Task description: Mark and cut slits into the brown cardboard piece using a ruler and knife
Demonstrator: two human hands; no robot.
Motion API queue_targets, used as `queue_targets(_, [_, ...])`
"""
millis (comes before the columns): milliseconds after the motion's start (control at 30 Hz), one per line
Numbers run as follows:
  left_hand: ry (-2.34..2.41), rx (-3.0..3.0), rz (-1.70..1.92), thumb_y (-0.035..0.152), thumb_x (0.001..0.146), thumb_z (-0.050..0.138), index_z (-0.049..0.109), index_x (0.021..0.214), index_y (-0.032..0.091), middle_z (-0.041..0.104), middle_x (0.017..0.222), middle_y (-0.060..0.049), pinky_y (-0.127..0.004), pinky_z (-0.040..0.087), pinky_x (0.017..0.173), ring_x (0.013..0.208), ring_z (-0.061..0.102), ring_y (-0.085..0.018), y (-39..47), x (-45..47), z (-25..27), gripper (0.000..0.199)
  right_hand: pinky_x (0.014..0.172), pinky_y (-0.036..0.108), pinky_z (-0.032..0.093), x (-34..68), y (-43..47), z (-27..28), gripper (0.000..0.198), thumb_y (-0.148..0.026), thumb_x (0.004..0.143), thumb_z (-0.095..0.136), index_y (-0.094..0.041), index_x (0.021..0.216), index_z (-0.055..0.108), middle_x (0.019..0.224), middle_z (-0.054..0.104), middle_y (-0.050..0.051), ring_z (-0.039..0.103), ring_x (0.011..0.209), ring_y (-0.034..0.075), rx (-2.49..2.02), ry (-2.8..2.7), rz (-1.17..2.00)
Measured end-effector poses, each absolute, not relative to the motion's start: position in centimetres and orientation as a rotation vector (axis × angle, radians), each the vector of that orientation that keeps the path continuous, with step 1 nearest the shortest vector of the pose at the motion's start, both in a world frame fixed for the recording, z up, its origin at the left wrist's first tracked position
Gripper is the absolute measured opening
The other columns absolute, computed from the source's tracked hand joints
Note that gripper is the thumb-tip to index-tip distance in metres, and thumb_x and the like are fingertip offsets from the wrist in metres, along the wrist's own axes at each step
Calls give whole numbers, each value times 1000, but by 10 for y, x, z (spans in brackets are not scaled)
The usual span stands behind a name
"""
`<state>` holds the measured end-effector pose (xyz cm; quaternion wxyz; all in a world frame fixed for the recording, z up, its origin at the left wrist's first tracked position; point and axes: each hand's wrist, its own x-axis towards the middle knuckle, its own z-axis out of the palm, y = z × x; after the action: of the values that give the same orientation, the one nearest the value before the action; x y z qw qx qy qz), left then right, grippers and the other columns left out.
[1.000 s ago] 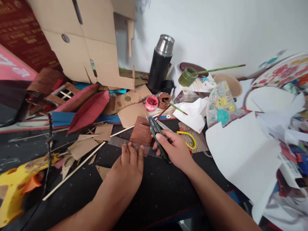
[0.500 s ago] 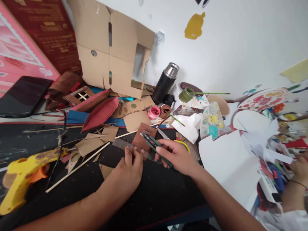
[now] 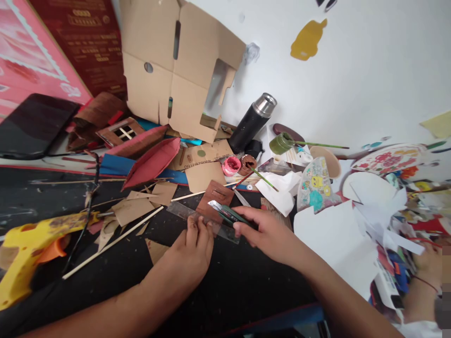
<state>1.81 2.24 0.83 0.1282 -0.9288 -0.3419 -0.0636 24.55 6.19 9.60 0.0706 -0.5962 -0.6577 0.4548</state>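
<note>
My left hand (image 3: pixel 192 251) presses its bent fingertips on a clear plastic ruler (image 3: pixel 179 211), holding it down across a brown-painted cardboard piece (image 3: pixel 214 195). A short slit shows near the top of that piece. In my right hand (image 3: pixel 269 232) is a dark green utility knife (image 3: pixel 230 214), fingers closed round its body. The silver blade points left and sits just over the brown piece; whether it touches cannot be told. Scissors (image 3: pixel 242 197), partly hidden, lie beyond my right hand, and a thin wooden stick (image 3: pixel 134 230) runs along the left.
At the left lies a yellow glue gun (image 3: pixel 42 244) with its black cord. Cardboard scraps (image 3: pixel 132 211) and a red boat-shaped piece (image 3: pixel 153 164) sit behind. Open paint jars (image 3: pixel 231 165) and a black flask (image 3: pixel 252 122) stand farther back. Another person's hand (image 3: pixel 428 263) shows at right.
The knife has moved off slightly to the right and lies flatter, its blade still pointing left. My left hand keeps its place on the ruler. The camera view has shifted a little.
</note>
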Motion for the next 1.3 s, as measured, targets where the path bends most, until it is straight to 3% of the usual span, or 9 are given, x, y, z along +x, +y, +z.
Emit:
queue_targets(100, [-970, -2719, -255, 15, 91, 54, 75, 126, 1, 76, 124, -30, -44, 63, 92, 115, 75, -39, 24, 17, 8, 43, 88, 38, 55, 241, 65, 97, 37, -33, 104, 56, -26, 137, 69, 112, 82, 6, 77, 97, 24, -1801, -2298, 1042])
queue_targets(200, [-982, -2713, -282, 15, 91, 53, 76, 126, 1, 76, 124, -29, -43, 62, 92, 114, 75, -38, 24, 16, 8, 43, 98, 44, 53, 237, 67, 96, 40, -31, 105, 53, -24, 143, 65, 134, 76, 12, 72, 120, 31, -1746, -2527, 891])
queue_targets(567, [-1050, -2690, -306, 12, 93, 49, 73, 128, -1, 75, 126, -30, -42, 60, 94, 116, 74, -36, 21, 18, 7, 44, 87, 43, 54, 231, 68, 105, 39, -28, 107, 50, -21, 143, 63, 114, 80, 14, 77, 101, 32, -1790, -2845, 767])
queue_targets(1300, [-970, -2632, -258, 13, 89, 49, 75, 125, -1, 77, 124, -27, -39, 64, 91, 113, 77, -37, 22, 18, 10, 46, 78, 40, 57, 216, 67, 104, 40, -29, 110, 48, -20, 147, 59, 117, 79, 14, 79, 95, 32, -1918, -2980, 690])
